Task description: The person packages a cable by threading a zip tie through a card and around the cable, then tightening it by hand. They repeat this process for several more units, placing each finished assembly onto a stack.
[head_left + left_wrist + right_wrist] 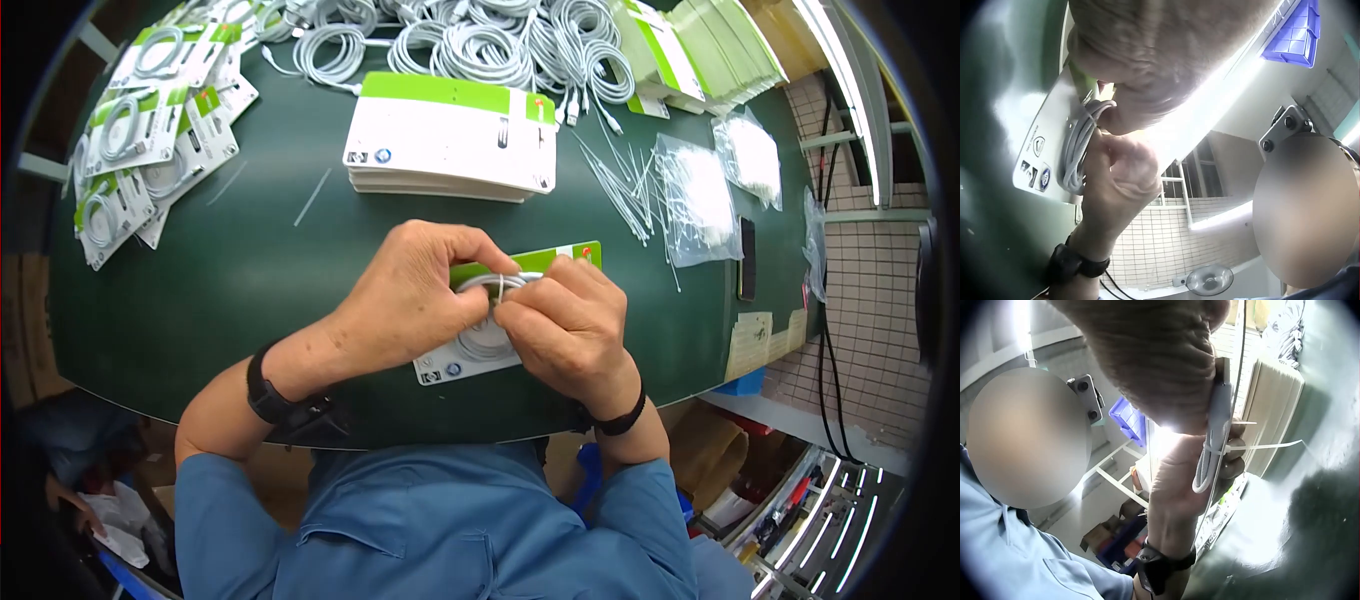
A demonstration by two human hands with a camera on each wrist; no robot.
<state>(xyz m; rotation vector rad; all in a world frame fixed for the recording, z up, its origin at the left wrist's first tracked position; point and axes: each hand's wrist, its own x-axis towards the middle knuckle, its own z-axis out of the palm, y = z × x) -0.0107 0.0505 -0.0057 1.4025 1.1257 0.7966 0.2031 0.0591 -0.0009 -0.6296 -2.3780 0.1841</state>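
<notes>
A white coiled cable point(487, 345) lies against a green-and-white card point(440, 366), both between the hands. Around the coil's upper part goes a thin white tie point(501, 288); its tail point(1272, 446) sticks out past the card's edge in the right wrist view. With thumb and bent forefinger, the left hand point(400, 295) grips the coil just left of the tie. The right hand point(570, 320), fingers curled, pinches the coil at the tie's other side; its fingertips are partly hidden. The cable's loops point(1077, 150) show beside the card point(1038, 150) in the left wrist view.
Beyond the hands stands a stack of cards point(450, 130). Coiled cables point(490, 50) cover the table's back, with packed cards point(130, 130) at left. Loose ties point(625, 190), bags of ties point(695, 200) and a phone point(747, 258) lie at right.
</notes>
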